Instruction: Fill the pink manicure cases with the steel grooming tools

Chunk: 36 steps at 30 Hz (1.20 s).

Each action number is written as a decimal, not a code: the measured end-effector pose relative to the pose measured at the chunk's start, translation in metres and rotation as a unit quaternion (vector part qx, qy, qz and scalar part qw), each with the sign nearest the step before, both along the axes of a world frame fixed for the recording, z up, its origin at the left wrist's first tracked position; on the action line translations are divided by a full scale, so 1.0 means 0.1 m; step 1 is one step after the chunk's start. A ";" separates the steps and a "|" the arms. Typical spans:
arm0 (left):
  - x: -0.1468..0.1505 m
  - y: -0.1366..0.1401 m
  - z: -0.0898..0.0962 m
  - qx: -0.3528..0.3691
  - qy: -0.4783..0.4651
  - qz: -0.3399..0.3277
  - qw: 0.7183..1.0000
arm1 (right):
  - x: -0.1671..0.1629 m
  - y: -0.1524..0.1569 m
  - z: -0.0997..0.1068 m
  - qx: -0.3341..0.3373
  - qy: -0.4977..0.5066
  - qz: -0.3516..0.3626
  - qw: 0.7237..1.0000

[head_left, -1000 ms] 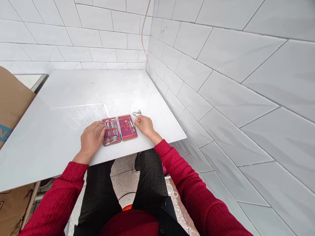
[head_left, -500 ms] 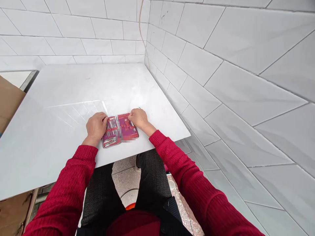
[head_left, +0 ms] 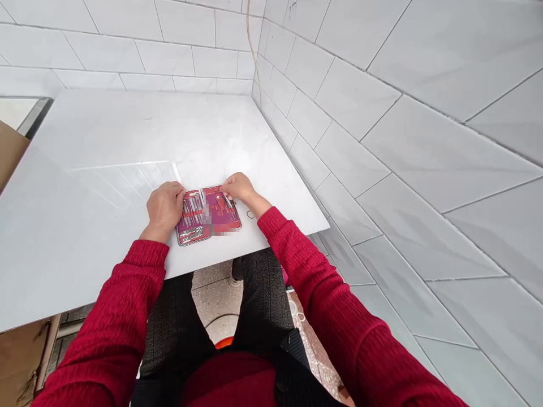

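Observation:
An opened manicure set case (head_left: 223, 217) with a purple and red lining lies flat near the front edge of the white table. Slim metal tools (head_left: 193, 210) are strapped in its left half, and more tools sit in the right half. My left hand (head_left: 165, 204) is closed on the left edge of the case, fingers curled over it. At the upper right corner, my right hand (head_left: 238, 186) has its fingertips pinched together over the tools there. What they hold is too small to make out. Beside the right wrist a small dark ring (head_left: 250, 214) shows on the table.
The white table (head_left: 106, 243) runs to tiled walls (head_left: 356, 124) behind and on the right. A thin cable (head_left: 253, 53) hangs in the corner. A cardboard box (head_left: 11, 150) stands at the left edge. My legs are under the table's front edge.
The head view has tilted down slightly. My right hand stays pinched at the case's upper right corner, and the small ring beside its wrist now shows. My left hand keeps its place on the case.

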State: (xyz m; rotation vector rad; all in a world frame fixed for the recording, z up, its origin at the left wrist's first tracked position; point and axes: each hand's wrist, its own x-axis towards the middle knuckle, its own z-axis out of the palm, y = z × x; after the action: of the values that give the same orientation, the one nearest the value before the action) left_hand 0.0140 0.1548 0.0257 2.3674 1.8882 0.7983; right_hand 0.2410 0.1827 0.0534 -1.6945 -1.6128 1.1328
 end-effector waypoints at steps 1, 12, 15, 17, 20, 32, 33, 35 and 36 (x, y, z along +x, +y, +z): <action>0.00 0.00 0.00 0.000 0.002 -0.003 1.000 | 0.01 0.01 0.00 -0.015 0.039 -0.006 0.999; -0.01 0.03 -0.01 -0.004 0.006 -0.002 1.000 | 0.09 0.03 0.05 -0.074 0.152 -0.002 0.986; -0.01 0.04 -0.01 -0.004 0.004 -0.003 1.000 | 0.09 0.00 0.05 -0.052 0.100 0.002 0.994; 0.00 0.04 -0.01 -0.003 0.004 -0.005 1.000 | 0.10 -0.02 0.03 -0.030 0.062 0.001 0.998; 0.00 0.04 -0.01 -0.003 0.006 -0.006 1.000 | 0.10 -0.04 -0.03 -0.002 0.032 0.002 0.999; 0.00 0.01 0.02 -0.006 0.002 -0.007 1.000 | 0.22 -0.14 -0.15 0.061 0.051 -0.037 0.996; 0.00 0.01 0.02 -0.007 0.000 -0.008 1.000 | 0.27 -0.16 -0.16 0.071 0.058 -0.052 0.994; -0.01 0.01 0.03 -0.010 -0.004 -0.008 1.000 | 0.41 -0.20 -0.20 0.093 0.071 -0.085 0.990; -0.01 0.01 0.03 -0.012 -0.006 -0.007 1.000 | 0.49 -0.22 -0.22 0.103 0.073 -0.102 0.987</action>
State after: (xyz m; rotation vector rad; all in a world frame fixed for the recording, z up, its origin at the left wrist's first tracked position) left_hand 0.0133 0.1557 0.0286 2.3550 1.8637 0.7825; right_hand 0.2896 0.1606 0.0310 -1.5632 -1.3799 0.9327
